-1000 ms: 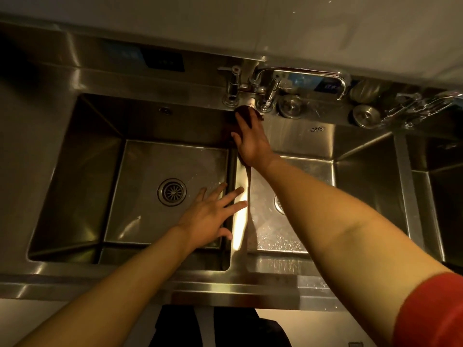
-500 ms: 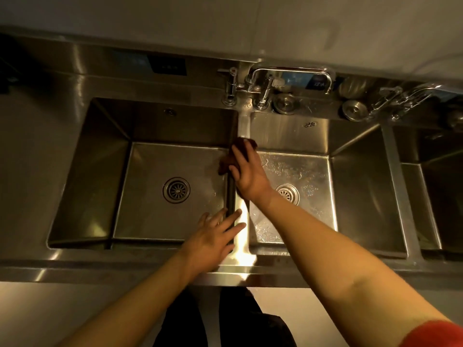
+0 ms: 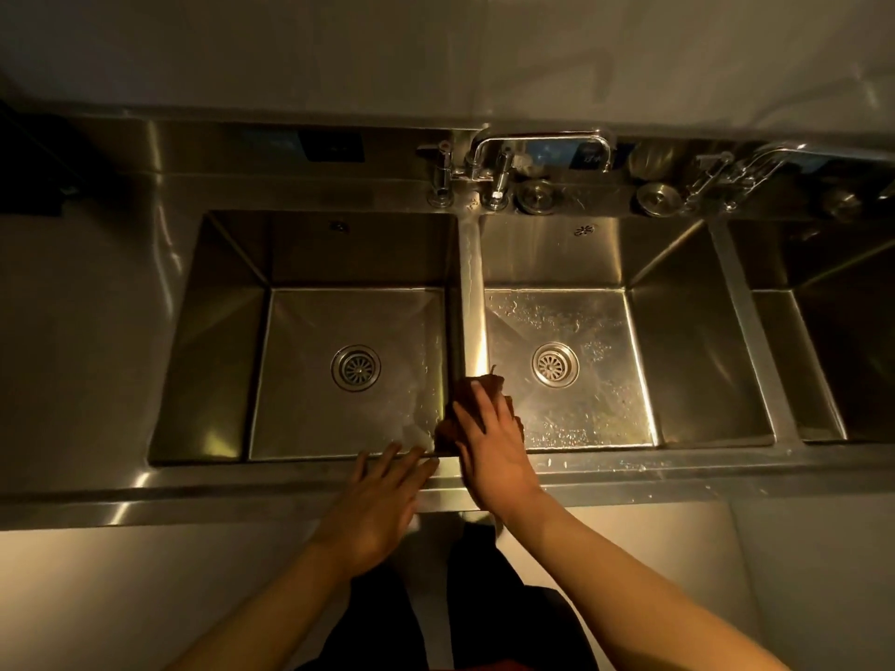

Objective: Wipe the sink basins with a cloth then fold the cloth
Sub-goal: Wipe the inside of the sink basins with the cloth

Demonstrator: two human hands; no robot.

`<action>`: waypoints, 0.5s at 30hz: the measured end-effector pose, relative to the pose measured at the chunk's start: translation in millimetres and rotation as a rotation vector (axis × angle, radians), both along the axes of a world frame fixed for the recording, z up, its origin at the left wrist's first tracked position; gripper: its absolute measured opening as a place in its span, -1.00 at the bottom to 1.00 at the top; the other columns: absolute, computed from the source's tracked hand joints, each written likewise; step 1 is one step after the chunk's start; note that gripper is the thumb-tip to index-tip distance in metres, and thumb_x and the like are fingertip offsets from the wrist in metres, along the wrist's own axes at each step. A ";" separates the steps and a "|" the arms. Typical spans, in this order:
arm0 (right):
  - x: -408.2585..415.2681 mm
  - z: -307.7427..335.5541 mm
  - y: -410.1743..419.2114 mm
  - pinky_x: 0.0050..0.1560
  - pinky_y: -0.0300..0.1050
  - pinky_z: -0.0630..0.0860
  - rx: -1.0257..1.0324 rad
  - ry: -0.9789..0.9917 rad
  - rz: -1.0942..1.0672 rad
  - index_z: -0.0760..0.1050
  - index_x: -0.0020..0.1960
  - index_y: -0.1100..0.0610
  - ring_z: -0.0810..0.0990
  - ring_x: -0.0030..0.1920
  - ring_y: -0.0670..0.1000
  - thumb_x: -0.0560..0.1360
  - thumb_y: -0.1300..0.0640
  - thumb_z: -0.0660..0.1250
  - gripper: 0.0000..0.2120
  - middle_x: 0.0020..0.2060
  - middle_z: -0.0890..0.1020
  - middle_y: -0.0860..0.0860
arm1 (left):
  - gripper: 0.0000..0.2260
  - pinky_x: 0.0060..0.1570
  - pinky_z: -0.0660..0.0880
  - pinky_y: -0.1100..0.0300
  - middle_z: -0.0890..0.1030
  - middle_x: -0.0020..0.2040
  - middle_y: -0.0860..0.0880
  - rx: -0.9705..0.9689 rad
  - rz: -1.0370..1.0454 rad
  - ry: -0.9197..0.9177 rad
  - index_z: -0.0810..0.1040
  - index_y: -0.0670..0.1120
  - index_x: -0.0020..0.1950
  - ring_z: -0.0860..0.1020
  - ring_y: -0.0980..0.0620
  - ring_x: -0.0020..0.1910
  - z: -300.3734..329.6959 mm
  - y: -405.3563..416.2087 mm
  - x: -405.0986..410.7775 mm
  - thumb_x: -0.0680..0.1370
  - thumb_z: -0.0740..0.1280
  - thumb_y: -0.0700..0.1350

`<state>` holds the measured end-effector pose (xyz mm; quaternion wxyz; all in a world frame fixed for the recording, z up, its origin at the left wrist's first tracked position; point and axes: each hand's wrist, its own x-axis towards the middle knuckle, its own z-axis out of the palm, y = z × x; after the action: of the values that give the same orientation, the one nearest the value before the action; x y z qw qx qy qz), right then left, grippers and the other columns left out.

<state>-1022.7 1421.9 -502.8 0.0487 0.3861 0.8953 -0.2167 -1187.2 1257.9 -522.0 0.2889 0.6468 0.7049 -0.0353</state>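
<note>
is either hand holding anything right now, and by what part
The right hand presses a dark cloth flat under its palm and fingers on the divider between basins. The left hand holds nothing.

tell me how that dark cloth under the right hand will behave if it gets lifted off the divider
The cloth is bunched and draped over the divider under the right hand, so it is probably limp and would sag. Droplets on the right basin floor suggest it may be damp, a bit heavier and clingy.
</note>
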 end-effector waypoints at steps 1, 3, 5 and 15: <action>-0.2 1.6 -3.3 0.59 0.24 0.01 0.007 -0.040 0.007 0.22 0.61 -0.04 -0.07 0.63 0.29 0.63 0.09 0.27 -0.43 0.66 -0.03 0.04 | -0.37 0.54 0.04 -0.27 0.04 0.70 0.09 -0.009 0.001 0.002 -0.09 0.23 0.67 0.06 -0.09 0.67 1.8 -2.3 -2.9 0.67 0.15 0.11; -1.8 7.3 -7.5 0.57 0.28 0.06 0.003 -0.078 0.050 0.26 0.59 0.00 -0.07 0.62 0.32 0.59 0.18 0.30 -0.41 0.65 0.03 0.08 | -0.42 0.56 -0.02 -0.24 -0.01 0.70 0.09 0.006 0.004 0.021 -0.15 0.23 0.66 0.00 -0.08 0.67 6.1 -6.5 -7.1 0.69 0.04 0.16; -2.7 13.3 -10.8 0.51 0.26 0.23 0.010 -0.082 0.126 0.33 0.55 0.07 0.08 0.59 0.34 0.56 0.18 0.33 -0.44 0.61 0.17 0.14 | -0.44 0.57 -0.05 -0.23 0.00 0.70 0.07 0.004 0.008 0.025 -0.15 0.20 0.67 0.00 -0.09 0.68 12.0 -8.3 -10.0 0.68 -0.07 0.20; -50.8 35.7 -24.8 0.38 0.04 0.43 0.048 0.200 0.036 0.43 0.48 0.07 0.42 0.37 0.21 0.41 0.18 0.54 -0.33 0.46 0.40 0.14 | -0.46 0.61 -0.07 -0.22 -0.02 0.71 0.07 0.014 0.117 0.048 0.03 0.13 0.70 -0.04 -0.06 0.69 31.9 -34.3 -57.7 0.73 0.05 0.15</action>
<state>-1073.5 1397.1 -467.1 -0.0463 0.3476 0.9073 -0.2319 -1244.9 1223.7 -490.1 0.2688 0.6056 0.7484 -0.0289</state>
